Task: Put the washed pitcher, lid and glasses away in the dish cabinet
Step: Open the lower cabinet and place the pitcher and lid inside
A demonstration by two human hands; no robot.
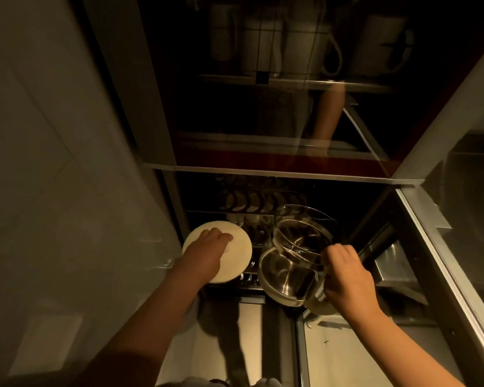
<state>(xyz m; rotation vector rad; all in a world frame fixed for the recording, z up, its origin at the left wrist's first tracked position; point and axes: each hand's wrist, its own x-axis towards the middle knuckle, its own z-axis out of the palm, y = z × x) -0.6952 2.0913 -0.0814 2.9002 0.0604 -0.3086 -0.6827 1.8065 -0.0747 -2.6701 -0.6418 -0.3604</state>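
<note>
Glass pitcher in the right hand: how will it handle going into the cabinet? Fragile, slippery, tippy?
The pitcher looks like clear rigid glass, so probably fragile against the rack. The right hand grips only its handle while it tilts, so its weight likely hangs off-centre. It is washed and glossy, so possibly slick.

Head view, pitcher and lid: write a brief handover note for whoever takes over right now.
Left hand: holds the round white lid in front of the open lower cabinet.
Right hand: grips the glass pitcher by its handle side, tilted, mouth toward the cabinet.
Done: both carried to the cabinet.
Left: set pitcher and lid down inside; no glasses clearly in view, so fetch and store them.
</note>
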